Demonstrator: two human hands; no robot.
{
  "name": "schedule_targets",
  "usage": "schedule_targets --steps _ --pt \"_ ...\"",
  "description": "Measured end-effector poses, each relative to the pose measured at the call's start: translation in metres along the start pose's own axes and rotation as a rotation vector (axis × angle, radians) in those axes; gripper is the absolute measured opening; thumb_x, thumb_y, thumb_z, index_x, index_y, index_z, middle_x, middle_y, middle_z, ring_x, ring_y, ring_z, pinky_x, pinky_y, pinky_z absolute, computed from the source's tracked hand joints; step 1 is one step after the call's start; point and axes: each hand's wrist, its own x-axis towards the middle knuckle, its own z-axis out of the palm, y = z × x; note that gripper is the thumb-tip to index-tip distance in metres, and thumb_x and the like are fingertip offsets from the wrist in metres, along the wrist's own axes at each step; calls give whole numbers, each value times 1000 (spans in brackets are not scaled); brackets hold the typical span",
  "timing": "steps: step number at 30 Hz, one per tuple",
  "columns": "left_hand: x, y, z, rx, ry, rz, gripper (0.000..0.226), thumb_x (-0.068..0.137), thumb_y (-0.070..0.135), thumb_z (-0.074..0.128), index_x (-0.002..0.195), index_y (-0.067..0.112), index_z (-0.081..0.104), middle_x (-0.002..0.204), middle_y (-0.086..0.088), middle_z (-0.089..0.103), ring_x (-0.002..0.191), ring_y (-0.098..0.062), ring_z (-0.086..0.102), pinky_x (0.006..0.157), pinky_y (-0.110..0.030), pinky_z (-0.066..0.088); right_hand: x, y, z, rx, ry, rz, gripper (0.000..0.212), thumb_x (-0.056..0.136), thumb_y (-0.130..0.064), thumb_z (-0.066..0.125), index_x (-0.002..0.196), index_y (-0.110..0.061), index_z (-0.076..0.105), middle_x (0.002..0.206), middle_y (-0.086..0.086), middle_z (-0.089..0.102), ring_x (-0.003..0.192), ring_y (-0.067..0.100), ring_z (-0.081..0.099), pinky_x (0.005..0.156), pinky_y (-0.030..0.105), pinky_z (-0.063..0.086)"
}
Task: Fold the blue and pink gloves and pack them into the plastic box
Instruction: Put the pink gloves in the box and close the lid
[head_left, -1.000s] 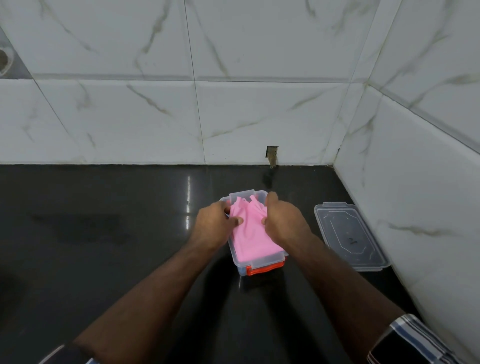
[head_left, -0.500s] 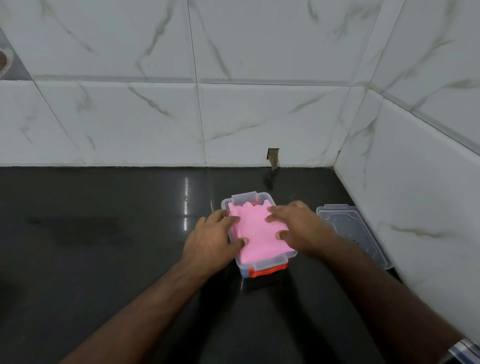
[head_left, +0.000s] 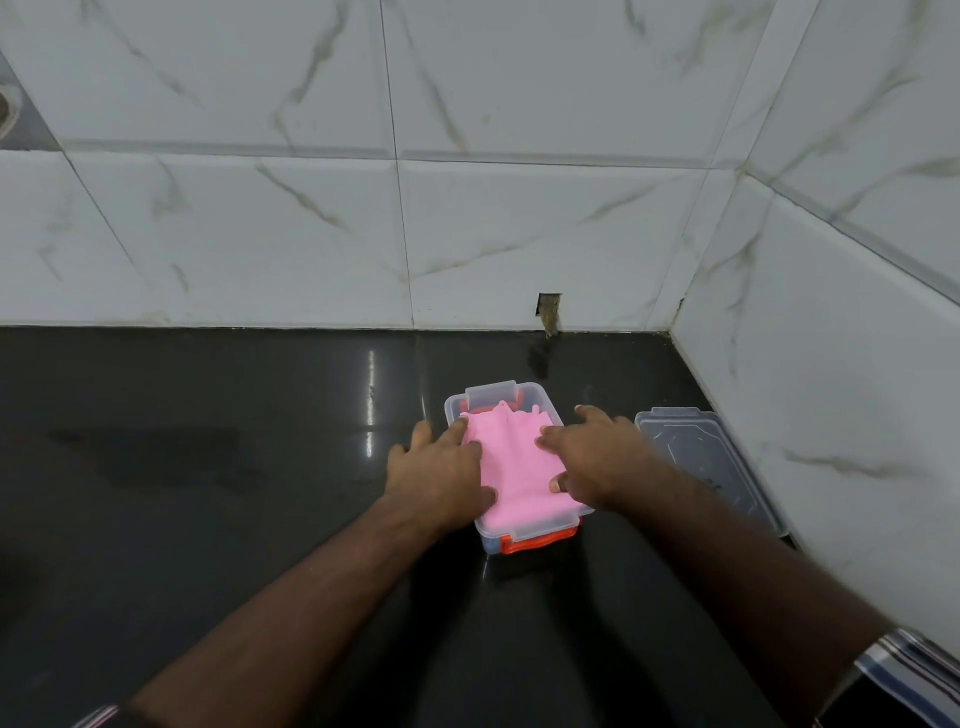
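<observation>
Where the black countertop (head_left: 208, 519) runs into the corner of 2 marble-tiled walls (head_left: 519, 234), 1 clear plastic box (head_left: 540, 527) sits open, its long side running away from the person. Contents visible: 1 pink glove (head_left: 511, 467), folded, lying flat on top and filling most of the opening, its finger ends pointing to the far end of the box. Of a blue glove, only a sliver of blue shows through the near left corner of the box wall; whether that is the glove cannot be told. Fittings: 1 orange latch (head_left: 537, 543) at the near end, and a trace of orange behind the clear flap at the far end. 1 clear lid (head_left: 711, 462), separate, lies flat on the counter just right of the box, close to the right-hand wall. Hands: 2, both bare. The left hand (head_left: 441, 478) rests palm down over the left rim of the box, fingers spread apart, the forefinger tip touching the far left corner of the pink glove, the thumb lying on its near edge. The right hand (head_left: 597, 457) rests palm down over the right rim, fingers likewise spread, fingertips and thumb pressing on the glove's right side. Neither hand grips anything. 1 striped sleeve (head_left: 914, 670) shows at the right forearm. 1 small notch (head_left: 549, 309) is cut in the back wall at counter level.
</observation>
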Motion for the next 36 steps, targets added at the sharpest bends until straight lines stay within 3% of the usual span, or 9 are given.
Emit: schedule_targets --steps 6,11,14,18,24,36 --pt "9 10 2 90 2 -4 54 86 50 59 134 27 56 162 3 25 142 -32 21 104 -54 29 7 -5 12 -75 29 -33 59 88 -51 64 140 -30 48 148 2 49 146 31 27 113 55 26" --pt "10 12 0 95 -16 11 55 86 53 60 133 25 57 157 1 33 139 -31 25 105 -53 28 10 -3 10 -59 9 -52 61 88 -50 64 142 -30 47 151 3 46 147 31 24 115 55 25" --pt "10 9 -6 78 -5 37 63 85 58 61 139 27 51 163 -1 24 146 -34 18 111 -58 25 10 1 -1 -6 -9 -73 67 88 -46 65 148 -34 38 157 0 36 150 31 14 117 55 21" --pt "14 9 -8 103 -4 79 87 84 60 64 156 33 21 169 0 -2 153 -39 -8 118 -67 7 13 0 -10 -110 -44 -101 78 84 -42 73 151 -34 33 160 1 31 151 33 8 118 59 12" --pt "28 8 -4 170 -90 44 95 77 65 68 154 31 25 169 -2 7 152 -44 -9 113 -75 -1 25 -6 -1 -228 -60 -99 75 80 -45 75 145 -30 42 157 4 36 151 36 9 116 68 8" --pt "38 18 3 214 -172 -3 98 80 63 68 157 31 16 169 -2 5 150 -48 -12 109 -78 -3 33 -12 17 -243 -51 -83 60 85 -42 70 139 -28 49 153 8 42 149 39 15 112 72 8"
